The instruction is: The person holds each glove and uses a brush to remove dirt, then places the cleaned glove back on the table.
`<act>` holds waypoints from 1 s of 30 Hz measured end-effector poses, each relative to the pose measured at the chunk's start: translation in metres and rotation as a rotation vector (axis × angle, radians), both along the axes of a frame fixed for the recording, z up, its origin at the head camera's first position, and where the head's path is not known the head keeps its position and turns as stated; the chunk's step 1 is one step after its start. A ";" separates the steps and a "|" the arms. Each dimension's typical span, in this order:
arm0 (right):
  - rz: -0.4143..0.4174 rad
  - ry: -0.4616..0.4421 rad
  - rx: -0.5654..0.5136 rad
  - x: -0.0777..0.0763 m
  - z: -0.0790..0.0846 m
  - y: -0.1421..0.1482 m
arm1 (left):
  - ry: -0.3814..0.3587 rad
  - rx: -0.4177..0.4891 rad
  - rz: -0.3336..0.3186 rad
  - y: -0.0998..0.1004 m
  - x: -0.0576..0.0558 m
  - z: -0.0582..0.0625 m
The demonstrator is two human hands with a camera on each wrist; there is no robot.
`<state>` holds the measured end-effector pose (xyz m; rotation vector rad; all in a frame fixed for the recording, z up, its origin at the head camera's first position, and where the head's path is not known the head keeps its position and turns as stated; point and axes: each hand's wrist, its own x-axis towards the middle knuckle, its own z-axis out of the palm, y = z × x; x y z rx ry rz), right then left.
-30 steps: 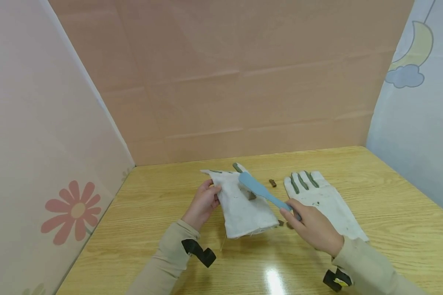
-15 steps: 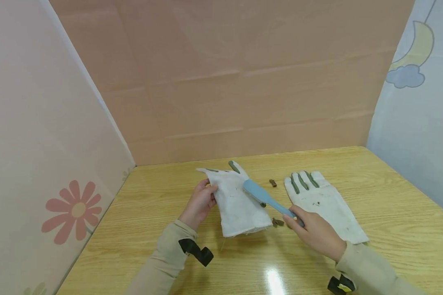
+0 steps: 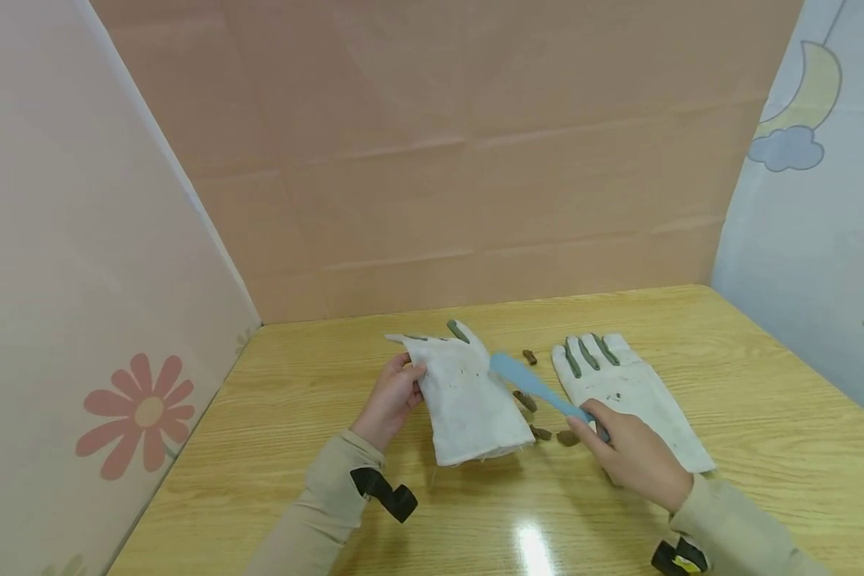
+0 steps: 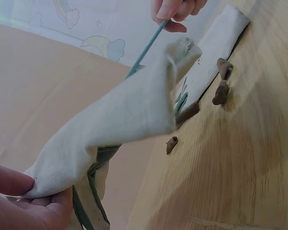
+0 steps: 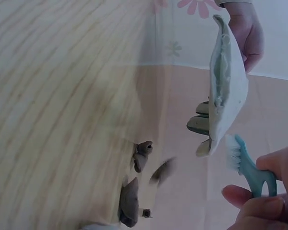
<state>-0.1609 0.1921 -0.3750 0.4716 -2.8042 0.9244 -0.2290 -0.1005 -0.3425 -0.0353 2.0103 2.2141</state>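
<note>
My left hand (image 3: 392, 396) pinches the side edge of a white cloth work glove (image 3: 468, 404) with green-trimmed fingers, holding it tilted above the table. In my right hand (image 3: 637, 456) is a light blue brush (image 3: 529, 380), gripped by its handle. White bristles (image 5: 233, 153) show in the right wrist view, a little apart from the glove. A brown clump (image 3: 525, 400) hangs by the glove's right edge; it is blurred in the right wrist view, with a gap under it. Small dark specks mark the glove's surface.
A second white glove (image 3: 662, 408) lies flat at the right, with dark specks on it. Several brown clumps (image 3: 568, 438) lie on the wooden table (image 3: 295, 448) between the gloves. A peach sheet (image 3: 432, 200) stands behind the table, with patterned sheets at both sides.
The brush has swept rightward across the glove and past its edge. The brown clump that was on the glove has come off to the right. My left hand has barely moved.
</note>
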 end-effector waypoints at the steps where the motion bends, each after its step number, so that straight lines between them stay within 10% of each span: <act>1: -0.001 0.006 -0.003 0.000 0.001 0.000 | -0.004 -0.003 0.000 0.000 0.000 -0.001; 30: 0.034 0.022 -0.080 0.001 0.007 -0.007 | -0.053 -0.029 -0.070 -0.004 -0.009 -0.016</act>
